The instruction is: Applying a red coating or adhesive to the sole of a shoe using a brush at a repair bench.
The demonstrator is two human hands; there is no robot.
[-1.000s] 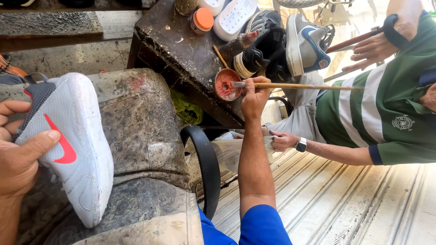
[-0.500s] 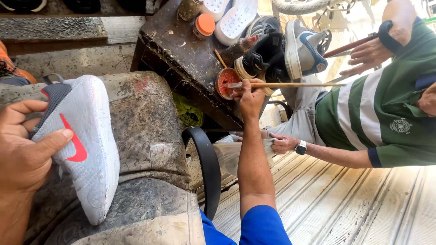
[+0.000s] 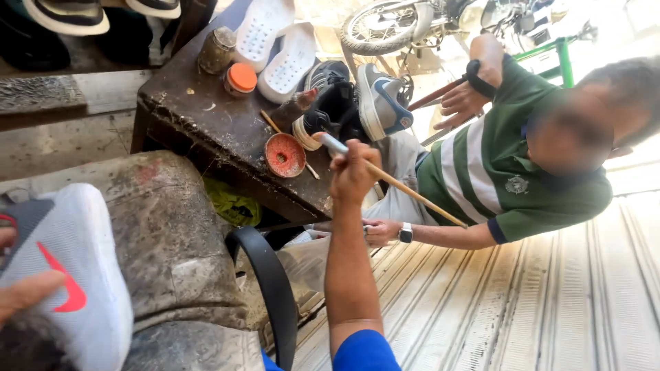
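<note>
Head view: right hand (image 3: 352, 175) grips brush (image 3: 392, 182) (left hand (image 3: 24, 295) steadies shoe (image 3: 69, 275)).

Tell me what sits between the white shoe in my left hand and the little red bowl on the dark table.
In the head view, a worn, stained grey block lies between the white shoe and the red bowl; past it comes the dark table's edge.

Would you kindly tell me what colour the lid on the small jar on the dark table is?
The small jar's lid is orange, seen in the head view.

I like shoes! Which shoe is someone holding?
The white sneaker with the red mark, under the left hand. The other shoes just sit on the dark table.
</note>
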